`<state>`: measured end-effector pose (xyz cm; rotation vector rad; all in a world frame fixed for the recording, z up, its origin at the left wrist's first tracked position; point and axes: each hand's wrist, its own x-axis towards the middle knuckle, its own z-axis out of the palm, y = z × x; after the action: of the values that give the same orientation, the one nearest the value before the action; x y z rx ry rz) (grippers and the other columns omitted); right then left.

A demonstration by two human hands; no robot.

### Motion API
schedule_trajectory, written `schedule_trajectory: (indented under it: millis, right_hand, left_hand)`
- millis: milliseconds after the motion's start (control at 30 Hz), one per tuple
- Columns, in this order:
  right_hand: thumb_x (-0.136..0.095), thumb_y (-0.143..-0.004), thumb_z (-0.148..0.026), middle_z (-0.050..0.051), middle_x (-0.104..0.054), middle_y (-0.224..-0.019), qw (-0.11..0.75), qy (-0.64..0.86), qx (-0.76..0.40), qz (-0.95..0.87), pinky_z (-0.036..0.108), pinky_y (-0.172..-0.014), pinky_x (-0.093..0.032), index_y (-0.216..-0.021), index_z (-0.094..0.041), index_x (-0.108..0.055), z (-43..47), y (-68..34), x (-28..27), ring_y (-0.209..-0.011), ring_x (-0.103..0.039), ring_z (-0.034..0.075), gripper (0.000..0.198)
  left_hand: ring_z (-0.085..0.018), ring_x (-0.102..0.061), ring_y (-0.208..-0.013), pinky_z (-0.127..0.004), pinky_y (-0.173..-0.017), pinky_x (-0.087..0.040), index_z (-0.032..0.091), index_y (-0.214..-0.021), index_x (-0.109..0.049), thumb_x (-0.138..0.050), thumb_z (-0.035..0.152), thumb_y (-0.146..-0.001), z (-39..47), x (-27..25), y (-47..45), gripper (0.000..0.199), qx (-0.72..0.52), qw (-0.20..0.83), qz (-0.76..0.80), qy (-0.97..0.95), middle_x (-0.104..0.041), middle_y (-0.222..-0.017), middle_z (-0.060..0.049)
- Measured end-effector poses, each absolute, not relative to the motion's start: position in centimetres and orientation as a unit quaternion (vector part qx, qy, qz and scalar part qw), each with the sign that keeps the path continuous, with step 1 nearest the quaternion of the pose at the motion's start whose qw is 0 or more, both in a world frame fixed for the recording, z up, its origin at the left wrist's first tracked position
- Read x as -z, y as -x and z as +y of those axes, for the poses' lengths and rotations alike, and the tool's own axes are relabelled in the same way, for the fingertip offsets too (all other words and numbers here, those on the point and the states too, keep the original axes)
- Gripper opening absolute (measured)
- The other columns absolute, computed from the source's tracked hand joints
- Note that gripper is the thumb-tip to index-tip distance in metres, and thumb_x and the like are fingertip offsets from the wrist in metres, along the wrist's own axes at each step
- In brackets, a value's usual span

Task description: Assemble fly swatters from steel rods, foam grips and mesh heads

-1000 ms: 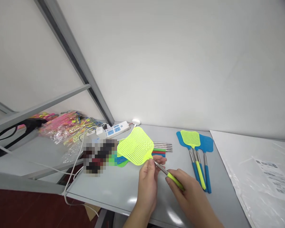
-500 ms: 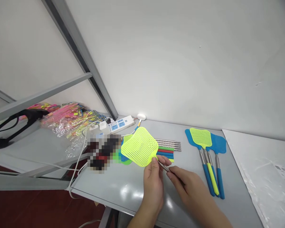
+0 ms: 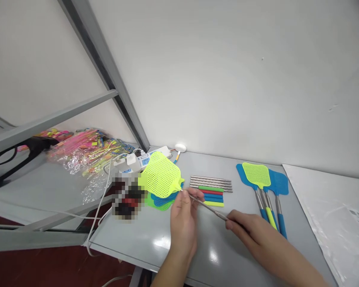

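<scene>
A yellow-green fly swatter head (image 3: 161, 175), full of small holes, is tilted over the table's middle. Its neck meets a thin metal rod (image 3: 210, 207). My left hand (image 3: 184, 223) is closed around the rod just below that neck. Farther right, my right hand (image 3: 254, 235) grips the rod's other end, and a long bare stretch shows between the two hands. Beneath the head lie blue and green swatter heads (image 3: 164, 204), partly covered. Behind my hands are metal rods (image 3: 212, 182) and several coloured grips (image 3: 212, 197) in a row.
On the right, blue and yellow fly swatters (image 3: 261, 179) with grips lie bunched beside a white plastic sheet (image 3: 320, 203). A power strip (image 3: 146, 157) with white cables, a small white disc (image 3: 180, 148) and a blurred dark object (image 3: 128, 201) are left. Bagged colourful items (image 3: 89, 149) lie beyond the frame.
My hands have moved apart, the right one to the right and the left one slightly left. More of the metal rod now shows between them. The swatter head has shifted left.
</scene>
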<state>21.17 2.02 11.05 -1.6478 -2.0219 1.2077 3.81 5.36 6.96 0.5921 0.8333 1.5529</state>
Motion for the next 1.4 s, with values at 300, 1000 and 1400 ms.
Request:
schedule_trajectory:
  millis: [300, 1000, 1400]
  right_hand:
    - [-0.033, -0.102, -0.041, 0.000, -0.066, -0.075, 0.197, 0.576, -0.348, -0.713, 0.028, -0.061, -0.036, -0.085, -0.026, -0.055, 2.8, -19.3, -10.8, -0.068, -0.060, 0.019, 0.032]
    - [-0.033, -0.103, -0.041, -0.003, -0.056, -0.064, 0.217, 0.578, -0.214, -0.757, 0.026, -0.054, -0.032, -0.080, -0.024, -0.054, 1.6, -22.7, -10.8, -0.056, -0.051, 0.014, 0.035]
    - [-0.035, -0.103, -0.037, 0.000, -0.065, -0.075, 0.163, 0.642, -0.186, -0.726, 0.028, -0.062, -0.038, -0.089, -0.023, -0.056, -0.8, -27.1, -9.0, -0.070, -0.062, 0.019, 0.029]
  left_hand:
    - [-0.017, -0.061, -0.086, -0.032, -0.088, -0.048, 0.017, -0.077, -0.064, -0.056, 0.038, -0.095, 5.5, -7.2, -3.5, 0.029, -0.632, 0.594, 0.362, -0.342, -0.064, -0.083, -0.005]
    - [-0.013, -0.051, -0.070, -0.029, -0.079, -0.050, 0.019, -0.077, -0.055, -0.060, 0.037, -0.093, 7.9, -13.1, -3.5, 0.024, -0.767, 0.510, 0.267, -0.283, -0.049, -0.071, 0.002]
    - [-0.014, -0.059, -0.077, -0.030, -0.079, -0.052, 0.019, -0.092, -0.064, -0.058, 0.043, -0.093, 7.6, -12.4, -6.0, 0.025, -0.740, 0.528, 0.306, -0.284, -0.060, -0.082, -0.002]
